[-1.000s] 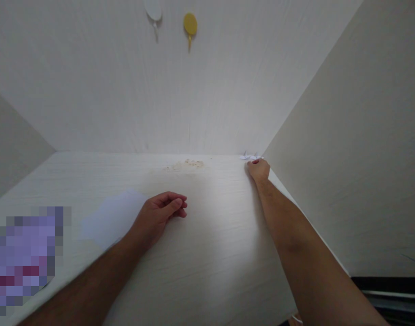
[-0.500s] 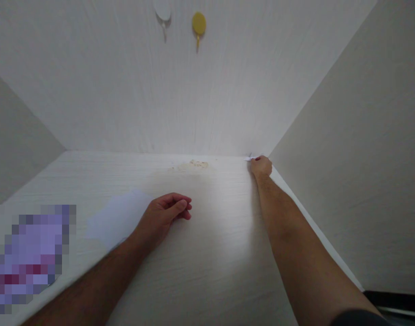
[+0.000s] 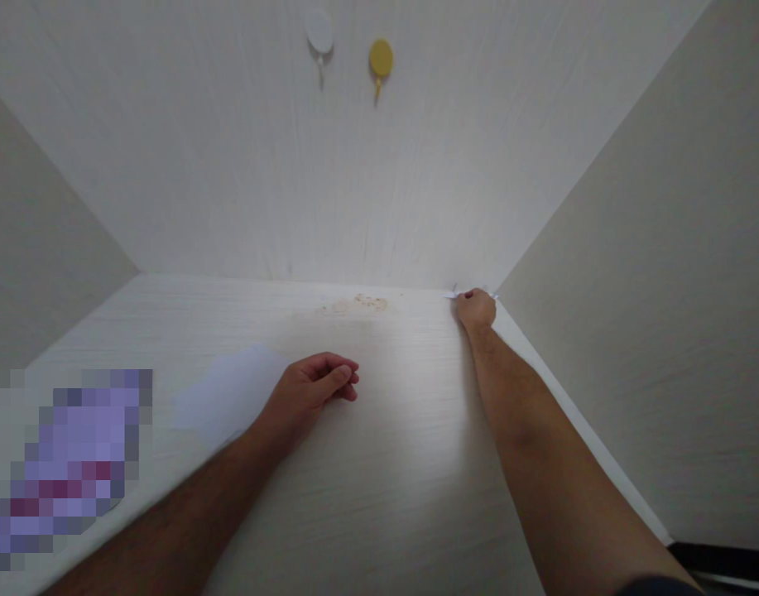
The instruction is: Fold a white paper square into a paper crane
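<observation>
In the back right corner of the pale wood-grain shelf, my right hand is closed around a thin white piece of paper. Ends of it stick out on both sides of the fist, low against the back panel. Nearer the middle, my left hand hovers with its fingers curled and its thumb against them; nothing shows in it. Behind the left wrist lies a white sheet of paper, partly covered by the forearm. Between the hands, near the back edge, is a patch of brownish crumbs or flaking.
On the back panel hang a white round hook and a yellow round hook. Side panels rise at left and right. A blurred-out purple item is at the lower left. A black edge shows at the lower right.
The view has shifted slightly, so the hooks and shelf appear farther right and a bit lower. My right hand stays in the corner, with more white paper showing at its right side.
</observation>
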`<action>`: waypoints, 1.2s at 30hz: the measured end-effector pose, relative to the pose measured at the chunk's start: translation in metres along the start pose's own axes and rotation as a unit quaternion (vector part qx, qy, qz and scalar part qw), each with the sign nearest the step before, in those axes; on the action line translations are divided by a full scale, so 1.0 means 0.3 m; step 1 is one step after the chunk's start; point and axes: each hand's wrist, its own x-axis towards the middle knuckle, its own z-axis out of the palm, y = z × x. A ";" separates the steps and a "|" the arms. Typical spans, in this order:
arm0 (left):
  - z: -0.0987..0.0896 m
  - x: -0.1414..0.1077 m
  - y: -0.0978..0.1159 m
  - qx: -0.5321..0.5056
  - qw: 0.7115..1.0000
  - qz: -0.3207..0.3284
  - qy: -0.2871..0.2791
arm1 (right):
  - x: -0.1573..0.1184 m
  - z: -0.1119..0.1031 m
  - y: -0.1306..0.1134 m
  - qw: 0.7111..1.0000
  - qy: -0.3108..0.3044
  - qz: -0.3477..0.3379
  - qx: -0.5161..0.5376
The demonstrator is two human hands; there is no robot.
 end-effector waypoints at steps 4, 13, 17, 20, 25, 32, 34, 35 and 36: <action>-0.001 0.000 0.000 -0.002 1.000 -0.003 0.005 | -0.003 -0.003 -0.008 1.000 -0.006 -0.001 -0.003; 0.005 -0.003 0.009 -0.012 1.000 -0.006 0.002 | -0.074 -0.038 0.018 1.000 -0.020 0.002 -0.016; 0.003 0.001 0.004 -0.014 1.000 -0.005 0.003 | -0.102 -0.060 0.040 1.000 -0.024 -0.005 -0.016; 0.002 0.003 0.000 -0.014 1.000 -0.006 0.007 | -0.107 -0.066 0.047 1.000 -0.026 -0.009 -0.014; 0.005 0.004 0.001 -0.011 1.000 -0.002 0.005 | -0.103 -0.064 0.048 0.999 -0.029 -0.018 -0.009; -0.004 0.005 -0.005 -0.004 1.000 0.001 -0.003 | -0.105 -0.063 0.046 0.999 -0.034 -0.019 0.008; -0.003 0.005 -0.004 -0.004 1.000 0.001 -0.005 | -0.107 -0.068 0.045 0.999 -0.040 -0.020 0.017; -0.002 0.006 -0.002 -0.004 1.000 0.000 -0.003 | -0.110 -0.072 0.044 0.998 -0.045 -0.021 0.024; 0.000 0.006 -0.001 -0.004 1.000 -0.001 -0.001 | -0.116 -0.077 0.042 0.998 -0.051 -0.023 0.032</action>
